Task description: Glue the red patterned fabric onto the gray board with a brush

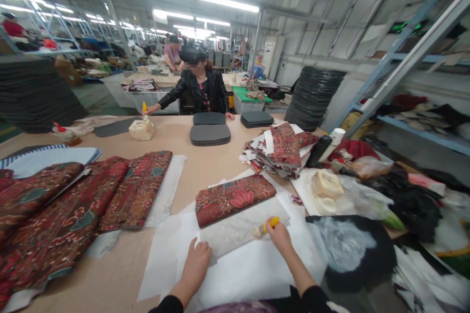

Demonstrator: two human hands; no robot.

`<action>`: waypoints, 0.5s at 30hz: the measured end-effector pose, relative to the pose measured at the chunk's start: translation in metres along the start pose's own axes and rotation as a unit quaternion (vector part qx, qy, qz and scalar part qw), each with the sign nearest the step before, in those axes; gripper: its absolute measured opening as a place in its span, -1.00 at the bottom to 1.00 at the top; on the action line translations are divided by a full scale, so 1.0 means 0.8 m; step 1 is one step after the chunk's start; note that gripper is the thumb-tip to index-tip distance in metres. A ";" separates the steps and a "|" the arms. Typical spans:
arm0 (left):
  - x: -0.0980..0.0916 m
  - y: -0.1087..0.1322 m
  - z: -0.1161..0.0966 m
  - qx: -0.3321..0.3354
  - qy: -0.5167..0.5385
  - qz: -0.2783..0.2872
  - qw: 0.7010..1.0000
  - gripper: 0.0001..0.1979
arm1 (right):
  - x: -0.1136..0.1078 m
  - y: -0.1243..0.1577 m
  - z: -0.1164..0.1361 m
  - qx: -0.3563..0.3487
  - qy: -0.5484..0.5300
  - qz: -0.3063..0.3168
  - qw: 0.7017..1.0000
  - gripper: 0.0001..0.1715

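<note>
My right hand (281, 235) grips the yellow handle of a brush (260, 230), its pale bristles against a greyish-white panel (235, 231). At the near left corner of this panel, my left hand (198, 257) rests with fingers down and apart, holding nothing. Along the panel's far side lies a folded piece of red-brown patterned fabric (235, 198). White paper sheets (246, 276) are spread beneath the panel and the fabric.
More patterned fabric (135, 190) covers the left of the table. Fabric scraps (281, 149) are heaped at right, near a pale glue-caked tub (326, 186). Dark pads (210, 134) are stacked opposite, where a co-worker (205, 88) holds another yellow brush (144, 107).
</note>
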State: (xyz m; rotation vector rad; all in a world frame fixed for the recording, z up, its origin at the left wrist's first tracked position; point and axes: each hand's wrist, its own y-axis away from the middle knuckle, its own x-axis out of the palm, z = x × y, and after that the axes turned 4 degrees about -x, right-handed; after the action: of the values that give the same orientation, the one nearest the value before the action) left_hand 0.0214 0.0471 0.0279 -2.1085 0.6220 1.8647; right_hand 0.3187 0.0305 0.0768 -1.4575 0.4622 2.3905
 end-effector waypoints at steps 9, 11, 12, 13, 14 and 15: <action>-0.025 -0.020 -0.009 0.027 -0.032 0.097 0.994 -0.60 | 0.029 0.029 0.030 -0.152 -0.197 0.067 0.966 -0.79; -0.034 -0.028 -0.009 0.019 -0.030 0.117 0.992 -0.59 | 0.019 0.014 0.007 -0.072 -0.185 0.046 0.979 -0.75; -0.038 -0.032 -0.008 0.014 -0.027 0.122 0.992 -0.61 | 0.007 0.004 -0.013 -0.006 -0.163 0.011 0.986 -0.70; -0.042 -0.036 -0.007 0.008 -0.023 0.123 0.992 -0.62 | -0.009 -0.007 -0.034 0.058 -0.137 -0.035 0.988 -0.65; -0.046 -0.042 -0.006 0.001 -0.016 0.123 0.992 -0.64 | -0.024 -0.015 -0.053 0.102 -0.109 -0.087 0.985 -0.63; -0.050 -0.048 -0.004 -0.009 -0.002 0.121 0.993 -0.67 | -0.036 -0.022 -0.067 0.121 -0.085 -0.135 0.980 -0.61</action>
State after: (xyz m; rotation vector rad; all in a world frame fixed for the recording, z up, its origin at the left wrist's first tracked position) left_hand 0.0393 0.0845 0.0642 -2.1213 0.8971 2.0038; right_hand 0.3813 0.0211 0.0776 -1.1222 0.4612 2.1357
